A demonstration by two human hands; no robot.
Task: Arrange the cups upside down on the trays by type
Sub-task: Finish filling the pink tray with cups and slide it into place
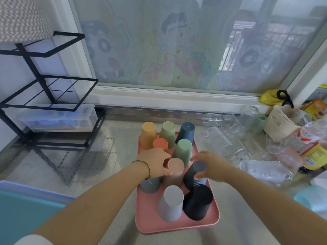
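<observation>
From the head camera, the pink tray lay on the counter bearing upturned plastic cups: yellow, light green and navy at the far end, light grey and black at the near end. At mid-tray the left hand curled its fingers and thumb round the pale pink cup, which stood base-up, while the right hand grasped the tilted dark grey cup just beside it. Clear glasses lay jumbled on the counter right of the tray.
</observation>
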